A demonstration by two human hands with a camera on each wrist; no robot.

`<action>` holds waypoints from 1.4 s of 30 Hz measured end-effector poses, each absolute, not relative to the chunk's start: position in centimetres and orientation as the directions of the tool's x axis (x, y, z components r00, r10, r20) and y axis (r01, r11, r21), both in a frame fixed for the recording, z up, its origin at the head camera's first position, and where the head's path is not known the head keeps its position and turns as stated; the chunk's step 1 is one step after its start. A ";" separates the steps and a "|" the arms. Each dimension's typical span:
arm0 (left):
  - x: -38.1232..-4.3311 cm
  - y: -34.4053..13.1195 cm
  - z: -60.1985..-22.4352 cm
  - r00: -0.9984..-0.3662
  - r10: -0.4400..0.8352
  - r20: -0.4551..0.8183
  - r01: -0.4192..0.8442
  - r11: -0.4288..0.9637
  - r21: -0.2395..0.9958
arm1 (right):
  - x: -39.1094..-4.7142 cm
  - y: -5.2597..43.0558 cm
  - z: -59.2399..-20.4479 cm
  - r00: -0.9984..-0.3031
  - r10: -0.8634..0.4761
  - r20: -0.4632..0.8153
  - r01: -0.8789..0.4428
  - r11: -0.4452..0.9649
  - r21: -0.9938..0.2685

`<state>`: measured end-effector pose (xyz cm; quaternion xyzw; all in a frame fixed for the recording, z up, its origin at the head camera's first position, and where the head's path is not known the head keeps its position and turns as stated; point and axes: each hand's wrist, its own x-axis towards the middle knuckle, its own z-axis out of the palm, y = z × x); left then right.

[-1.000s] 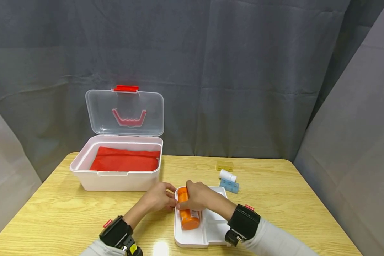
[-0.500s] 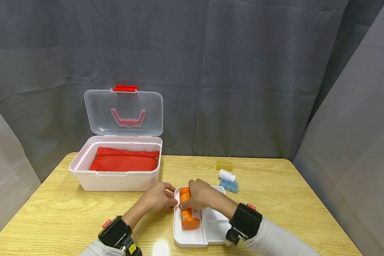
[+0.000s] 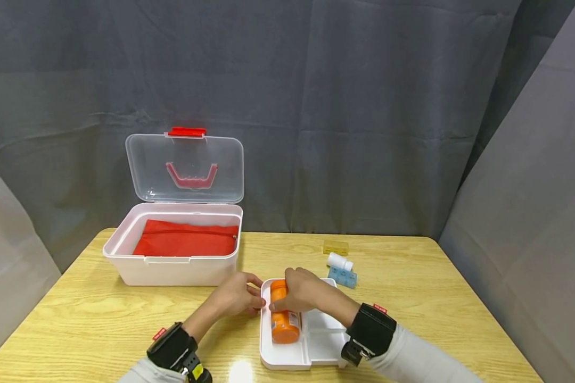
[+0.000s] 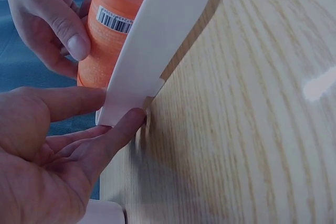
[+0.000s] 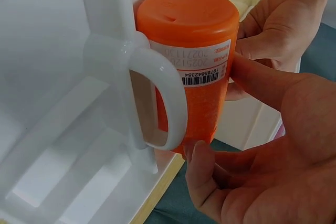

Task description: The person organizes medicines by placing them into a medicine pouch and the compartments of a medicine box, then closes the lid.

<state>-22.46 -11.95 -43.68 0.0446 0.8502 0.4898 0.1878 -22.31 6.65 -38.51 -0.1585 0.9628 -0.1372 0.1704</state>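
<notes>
One cylindrical orange plastic bottle (image 3: 284, 329) is half-hidden by the gripping right hand (image 3: 301, 291); the left hand (image 3: 238, 294) pinches a white plastic tray (image 3: 284, 357).

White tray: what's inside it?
An orange bottle lies lengthwise in the left compartment of the white tray, gripped by the right hand. What lies beneath the bottle is covered, as is whatever is behind the hand.

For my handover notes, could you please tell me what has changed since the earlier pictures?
The right hand, still holding the orange bottle, has shifted its far end slightly right, straightening it in the white tray. The left hand, open box and red pouch stayed put.
</notes>
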 end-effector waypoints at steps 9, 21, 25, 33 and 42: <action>-22.4 -12.1 -43.8 -0.923 0.277 -0.266 -0.104 0.488 0.866 | -22.6 7.5 -38.0 -0.903 -0.334 -0.269 -0.213 0.894 -0.393; -22.4 -12.0 -43.8 -0.929 0.259 -0.266 -0.095 0.527 0.844 | -24.3 11.1 -38.3 -0.954 -0.267 -0.136 -0.188 0.888 -0.420; -22.4 -12.0 -43.8 -0.930 0.255 -0.266 -0.098 0.524 0.846 | -25.2 13.1 -38.3 -0.964 -0.249 -0.096 -0.188 0.887 -0.421; -22.4 -12.0 -43.8 -0.931 0.255 -0.261 -0.097 0.517 0.850 | -26.1 17.5 -38.8 -0.973 -0.229 -0.006 -0.210 0.903 -0.375; -22.5 -12.1 -44.0 -0.929 0.261 -0.261 -0.103 0.496 0.862 | -26.3 19.7 -40.5 -0.985 -0.173 0.006 -0.159 0.889 -0.429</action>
